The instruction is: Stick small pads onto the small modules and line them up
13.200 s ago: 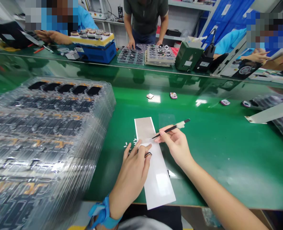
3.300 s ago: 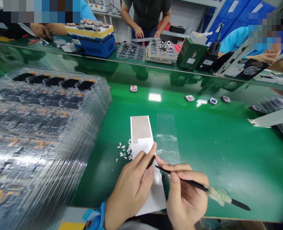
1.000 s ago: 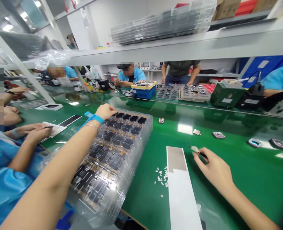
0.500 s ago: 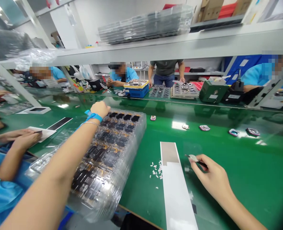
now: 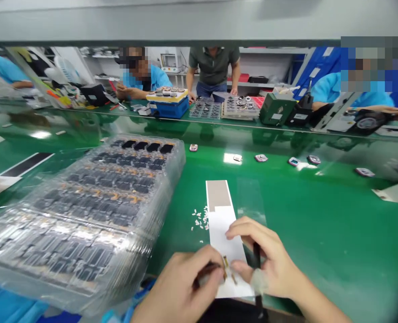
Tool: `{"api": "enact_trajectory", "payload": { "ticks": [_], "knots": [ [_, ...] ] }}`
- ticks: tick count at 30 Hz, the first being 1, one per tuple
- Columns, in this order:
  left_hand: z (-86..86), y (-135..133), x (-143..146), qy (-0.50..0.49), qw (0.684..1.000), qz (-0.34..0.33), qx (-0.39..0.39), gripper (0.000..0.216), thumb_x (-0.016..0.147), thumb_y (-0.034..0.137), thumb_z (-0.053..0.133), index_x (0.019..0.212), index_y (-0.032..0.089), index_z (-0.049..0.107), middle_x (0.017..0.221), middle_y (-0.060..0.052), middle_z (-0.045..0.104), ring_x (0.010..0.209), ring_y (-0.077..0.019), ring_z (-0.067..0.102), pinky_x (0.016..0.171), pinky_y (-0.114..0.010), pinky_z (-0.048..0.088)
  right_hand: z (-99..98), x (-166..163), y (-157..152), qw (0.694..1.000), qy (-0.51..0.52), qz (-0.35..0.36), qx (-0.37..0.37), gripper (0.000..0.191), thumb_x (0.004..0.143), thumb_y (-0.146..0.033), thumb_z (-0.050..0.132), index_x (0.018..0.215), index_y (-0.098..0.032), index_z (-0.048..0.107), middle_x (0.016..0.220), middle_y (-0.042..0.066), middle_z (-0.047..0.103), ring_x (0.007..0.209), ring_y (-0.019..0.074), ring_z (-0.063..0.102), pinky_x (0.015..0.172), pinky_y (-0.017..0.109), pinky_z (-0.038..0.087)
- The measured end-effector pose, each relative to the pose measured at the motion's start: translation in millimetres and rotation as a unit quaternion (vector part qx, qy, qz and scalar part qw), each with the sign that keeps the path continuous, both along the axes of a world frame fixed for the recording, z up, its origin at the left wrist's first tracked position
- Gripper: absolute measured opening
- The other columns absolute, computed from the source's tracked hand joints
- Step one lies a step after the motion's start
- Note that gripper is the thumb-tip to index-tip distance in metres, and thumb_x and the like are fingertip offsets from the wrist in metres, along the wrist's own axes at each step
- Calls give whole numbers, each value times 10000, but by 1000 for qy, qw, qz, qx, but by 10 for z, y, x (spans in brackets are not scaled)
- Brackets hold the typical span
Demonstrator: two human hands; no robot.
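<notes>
My left hand [image 5: 181, 287] is closed in a pinch on a small dark part with an orange flex tail [image 5: 224, 264], held over the near end of a long white strip [image 5: 222, 224] on the green belt. My right hand [image 5: 264, 262] is closed around black tweezers [image 5: 255, 253], and its thumb and fingertip touch the same small part. Both hands meet at the strip's near end. Motion blurs the fingers a little.
A tall stack of clear trays [image 5: 91, 197] with dark parts fills the left. Small white scraps [image 5: 199, 218] lie beside the strip, and a clear film [image 5: 251, 197] lies to its right. Small parts [image 5: 261, 158] sit along the belt. Co-workers work at the far side [image 5: 214, 67].
My left hand has come back from the far end of the tray stack to the white strip, now pinching a small part. My right hand has moved in to meet it. The view has tilted down.
</notes>
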State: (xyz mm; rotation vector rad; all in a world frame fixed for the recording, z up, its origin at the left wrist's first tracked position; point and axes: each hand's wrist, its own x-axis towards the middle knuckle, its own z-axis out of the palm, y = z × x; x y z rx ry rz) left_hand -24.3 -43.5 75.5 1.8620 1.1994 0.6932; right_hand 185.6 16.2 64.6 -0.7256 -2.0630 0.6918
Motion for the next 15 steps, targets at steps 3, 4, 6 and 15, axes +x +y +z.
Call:
{"api": "enact_trajectory", "payload": {
  "ticks": [3,4,6,15],
  "knots": [
    [-315,298,165,-150,986,49,-48,175,1022,294,456,896,225,556,719,26,625,651,-138,635,631,-225,482,-120,-32,19,999,-20,-37,15,197,861,-247,685,1035,-209,600,885,36,669,703,136,629,537,219,473],
    [-411,365,195,-189,978,65,-53,186,1025,313,459,893,217,547,732,22,615,661,-138,632,636,-224,488,-168,-41,31,998,-30,-54,18,149,875,-211,663,1010,-211,599,878,31,669,708,132,639,548,214,482],
    [-567,434,223,-240,965,87,-57,185,1023,326,474,897,207,540,737,21,602,653,-132,622,629,-220,492,-250,-63,51,996,-49,-74,32,88,905,-156,617,969,-213,599,861,24,672,723,127,660,584,212,505],
    [-706,411,214,-232,964,119,-46,98,1009,256,510,958,208,578,687,34,619,618,-120,619,602,-197,460,-345,-88,33,976,-91,-115,164,146,914,-88,610,1043,-147,642,930,80,712,765,146,694,639,248,551]
  ]
}}
